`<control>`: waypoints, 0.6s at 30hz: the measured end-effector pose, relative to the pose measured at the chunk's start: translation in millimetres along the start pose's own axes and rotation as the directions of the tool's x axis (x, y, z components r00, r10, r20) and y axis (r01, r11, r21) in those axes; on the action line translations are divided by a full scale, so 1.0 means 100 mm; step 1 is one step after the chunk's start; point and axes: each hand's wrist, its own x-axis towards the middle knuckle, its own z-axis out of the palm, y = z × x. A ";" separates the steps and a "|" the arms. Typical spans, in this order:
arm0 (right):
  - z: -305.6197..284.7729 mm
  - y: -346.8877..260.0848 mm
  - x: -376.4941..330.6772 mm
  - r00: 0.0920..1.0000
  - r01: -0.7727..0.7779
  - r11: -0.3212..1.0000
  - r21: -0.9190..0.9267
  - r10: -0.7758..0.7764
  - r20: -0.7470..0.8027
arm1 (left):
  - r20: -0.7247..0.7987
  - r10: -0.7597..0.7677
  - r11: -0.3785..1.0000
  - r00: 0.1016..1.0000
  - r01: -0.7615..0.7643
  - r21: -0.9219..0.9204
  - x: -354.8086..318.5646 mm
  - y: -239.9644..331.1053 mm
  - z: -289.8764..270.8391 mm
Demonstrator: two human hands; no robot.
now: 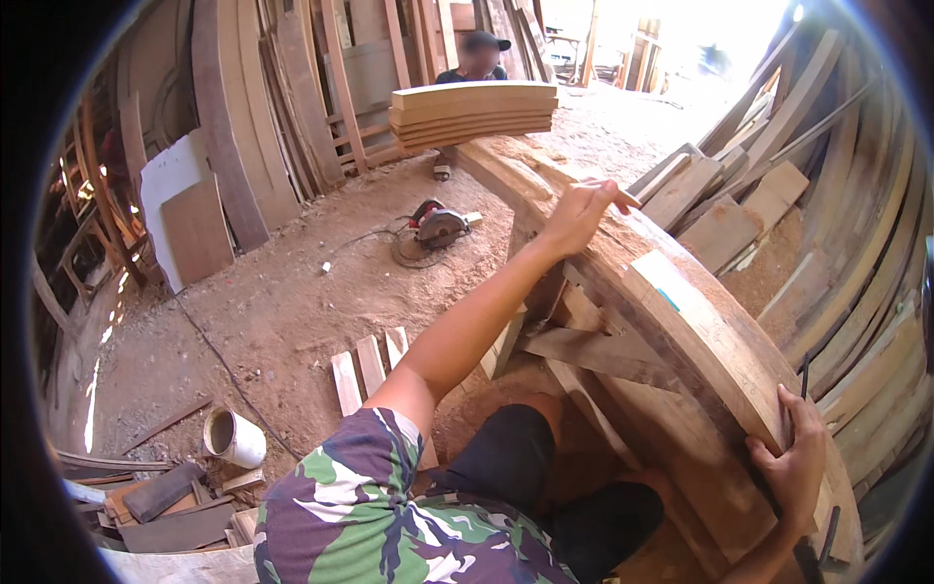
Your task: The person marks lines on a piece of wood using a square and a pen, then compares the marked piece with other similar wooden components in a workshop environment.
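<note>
A thick pale wooden board point(705, 336) lies along the heavy wooden workbench point(671, 248), with a small green mark near its far end. My right hand point(796, 457) grips the near end of this board, thumb on the left side and fingers over the top. A thin dark stick point(805, 375) stands up by those fingers; whether they hold it I cannot tell. My left arm stretches over the bench, and my left hand point(576, 219) is closed at its far part. Something narrow and brown shows at its fingertips, too small to name.
Curved boards point(474, 115) are stacked at the bench's far end, a person in a cap point(482, 56) behind them. A circular saw point(440, 226) with a cord lies on the dusty floor. A white bucket point(234, 437) stands lower left; planks point(856, 234) lean along the right.
</note>
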 end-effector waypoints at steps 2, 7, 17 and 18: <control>0.00 -0.01 0.00 1.000 -0.005 1.000 -0.008 0.005 0.004 | -0.103 -0.016 0.981 0.995 0.036 0.188 -0.11 0.03 -0.12; 0.02 0.01 0.00 1.000 0.006 1.000 -0.005 -0.006 -0.007 | -0.037 0.038 0.828 0.999 -0.010 0.561 -0.39 -0.10 -0.50; 0.02 0.01 0.00 1.000 0.015 1.000 -0.006 -0.015 -0.004 | 0.044 0.121 0.827 0.992 -0.125 0.549 -0.41 -0.17 -0.48; 0.03 0.03 0.00 1.000 0.024 1.000 -0.012 -0.024 -0.008 | 0.051 0.116 0.821 0.992 -0.124 0.557 -0.42 -0.19 -0.48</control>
